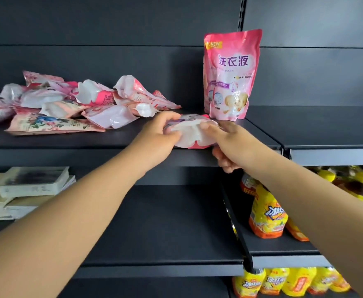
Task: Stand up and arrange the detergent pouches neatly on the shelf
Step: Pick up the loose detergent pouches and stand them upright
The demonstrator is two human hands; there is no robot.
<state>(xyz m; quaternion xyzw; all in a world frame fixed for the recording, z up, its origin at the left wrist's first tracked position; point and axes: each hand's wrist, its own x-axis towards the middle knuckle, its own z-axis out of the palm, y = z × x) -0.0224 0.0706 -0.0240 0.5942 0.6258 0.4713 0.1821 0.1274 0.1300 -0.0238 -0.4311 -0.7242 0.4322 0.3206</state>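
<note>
Both hands are on one pouch at the near edge of the shelf, just left of and in front of the standing pouch. Left hand grips its left side, fingers curled over the top. Right hand grips the right side, thumb on top and fingers wrapped under the shelf lip. The pouch lies flat, its white gusset facing the camera, so my read is that the two-sided grip is there to spread the base and tip it upright. Its far end is hidden behind the hands, so I can't tell whether it touches the standing pouch. That one stands against the back panel at the right end of this shelf section, label forward, and looks like the start of the row; the next slot is to its left or in front. The pile sits well to the left, flat and overlapping, some crumpled, so most of the job is not yet done. Risk: soft pouches slump unless the gusset is opened flat, so press the base down and lean it on its neighbour. The bottles on the lower right shelves and the tray at lower left are not involved.
</note>
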